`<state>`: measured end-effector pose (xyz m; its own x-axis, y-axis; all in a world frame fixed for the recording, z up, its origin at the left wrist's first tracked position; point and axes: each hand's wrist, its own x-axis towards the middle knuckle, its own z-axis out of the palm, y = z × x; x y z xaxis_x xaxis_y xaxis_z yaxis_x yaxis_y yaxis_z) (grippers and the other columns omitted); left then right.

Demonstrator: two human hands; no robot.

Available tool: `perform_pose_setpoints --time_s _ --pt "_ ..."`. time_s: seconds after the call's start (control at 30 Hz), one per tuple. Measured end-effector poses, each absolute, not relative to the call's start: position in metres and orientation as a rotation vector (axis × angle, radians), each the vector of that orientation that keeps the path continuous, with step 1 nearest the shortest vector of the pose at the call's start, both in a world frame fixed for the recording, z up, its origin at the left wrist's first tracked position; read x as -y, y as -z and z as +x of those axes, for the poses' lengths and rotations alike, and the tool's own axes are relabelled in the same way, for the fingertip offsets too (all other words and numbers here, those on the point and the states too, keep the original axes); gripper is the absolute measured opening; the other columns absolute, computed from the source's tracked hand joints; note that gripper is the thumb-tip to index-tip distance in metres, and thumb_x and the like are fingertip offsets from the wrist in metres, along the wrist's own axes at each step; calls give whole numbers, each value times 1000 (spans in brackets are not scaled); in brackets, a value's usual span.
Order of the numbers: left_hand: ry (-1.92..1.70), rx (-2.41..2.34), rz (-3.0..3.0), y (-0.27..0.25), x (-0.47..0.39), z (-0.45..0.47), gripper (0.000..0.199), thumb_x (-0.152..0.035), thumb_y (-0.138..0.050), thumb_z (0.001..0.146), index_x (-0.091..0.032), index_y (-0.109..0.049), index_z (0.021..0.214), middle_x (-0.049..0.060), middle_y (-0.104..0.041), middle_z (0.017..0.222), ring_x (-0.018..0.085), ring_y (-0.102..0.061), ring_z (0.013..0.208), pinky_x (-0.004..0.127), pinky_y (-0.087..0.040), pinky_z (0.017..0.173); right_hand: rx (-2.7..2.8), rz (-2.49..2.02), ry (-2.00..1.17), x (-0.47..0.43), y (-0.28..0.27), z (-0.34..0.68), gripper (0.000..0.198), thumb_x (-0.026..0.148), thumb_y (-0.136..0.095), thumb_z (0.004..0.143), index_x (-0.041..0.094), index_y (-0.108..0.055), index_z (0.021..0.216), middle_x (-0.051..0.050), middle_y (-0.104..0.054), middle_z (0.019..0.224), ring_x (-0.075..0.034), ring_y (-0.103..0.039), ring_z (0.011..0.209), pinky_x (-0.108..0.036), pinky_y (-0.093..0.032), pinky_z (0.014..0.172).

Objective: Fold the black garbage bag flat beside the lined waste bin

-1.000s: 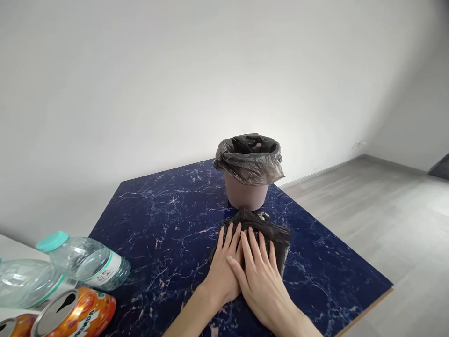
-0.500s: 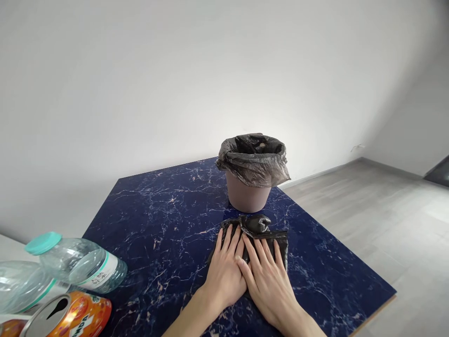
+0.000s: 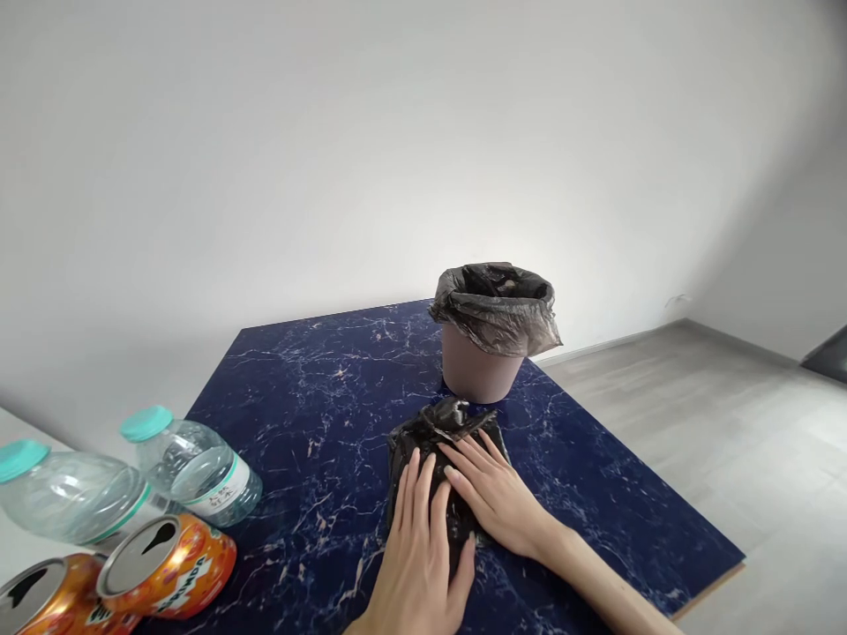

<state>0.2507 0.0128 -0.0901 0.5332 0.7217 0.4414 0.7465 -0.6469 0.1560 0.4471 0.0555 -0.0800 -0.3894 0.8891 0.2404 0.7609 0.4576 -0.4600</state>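
Observation:
A black plastic bag (image 3: 410, 434) lies flattened and folded on the table in front of me, with a bunched part at its far edge. My left hand (image 3: 423, 529) rests palm down on its near left part, fingers stretched out. Pressed flat on its right part is my right hand (image 3: 493, 494), fingers pointing away and to the left. Just beyond the bag stands a pinkish-grey trash bin (image 3: 480, 366). A thin dark liner (image 3: 496, 317) folds over the bin's rim.
Two clear bottles with teal caps, one nearer (image 3: 72, 494) and one farther (image 3: 205, 472), are at the left. Two opened orange soda cans, one at the left edge (image 3: 72, 591) and one beside it (image 3: 182, 564), sit before them. The blue marbled table (image 3: 318, 379) ends at the right above grey floor.
My left hand has drawn back toward me and apart from the right, which has turned leftward on the bag. The bag has shifted left and turned. The view has swung slightly left.

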Motion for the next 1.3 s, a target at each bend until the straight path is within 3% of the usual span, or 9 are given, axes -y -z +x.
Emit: perform_pose_setpoints --time_s 0.1,0.17,0.23,0.4,0.5,0.6,0.77,0.97,1.3 --pt "770 1277 -2719 87 -3 242 43 -36 -56 105 -17 -50 144 21 -50 162 40 -40 157 65 -50 119 2181 -1233 -545 -72 60 437 50 43 -30 116 25 -66 144 -4 -67 149 -22 -50 151 -50 -26 133" --pt "739 1269 -2739 87 -2 239 41 -38 -56 105 -18 -51 141 20 -59 154 39 -48 152 66 -52 117 2116 -1200 -514 -80 46 430 42 40 -37 114 25 -73 131 -4 -76 134 -22 -66 134 -48 -38 127" --pt "701 1274 -2750 88 -5 238 45 -42 -55 106 -17 -49 143 19 -61 152 39 -53 148 67 -52 117 2071 -1193 -384 -83 31 426 35 34 -43 111 24 -73 125 -6 -78 127 -23 -71 122 -47 -48 119" --pt "657 1301 -2753 93 -6 236 55 -45 -51 107 -15 -44 153 19 -54 161 40 -49 151 68 -48 120 1921 -1091 177 -86 -20 437 33 21 -51 104 20 -66 134 -17 -59 149 -30 -63 131 -51 -58 105" --pt "636 1323 -2772 94 -6 233 62 -49 -51 107 -15 -40 158 18 -48 166 41 -44 154 69 -46 121 1809 -1225 253 -94 -47 458 29 25 -55 102 17 -70 125 -20 -41 164 -22 -73 94 -41 -65 70" --pt "613 1374 -2797 93 -13 227 66 -50 -49 108 -16 -34 162 16 -44 169 40 -40 156 69 -42 124 1734 -1362 175 -106 -62 482 24 28 -58 99 19 -73 115 -16 -44 164 -12 -69 68 -39 -62 62" --pt "567 1481 -2765 90 -39 208 64 -50 -44 110 -19 -30 164 15 -41 171 38 -36 158 71 -36 126 1699 -1433 72 -119 -65 509 21 28 -58 96 21 -77 105 -9 -64 147 -15 -71 72 -41 -64 75" --pt "666 1504 -2682 93 -60 191 62 -47 -48 109 -21 -32 162 16 -43 170 38 -33 160 69 -38 126 1760 -1458 81 -121 -68 523 25 31 -56 96 20 -77 100 -12 -65 135 -16 -71 74 -41 -61 82" --pt "844 1473 -2531 90 -62 190 42 -41 -56 105 -21 -55 141 14 -68 139 36 -61 137 72 -29 129 1785 -1497 429 -40 -71 561 24 44 -55 100 30 -74 99 -6 -71 124 -22 -71 91 -36 -49 64"
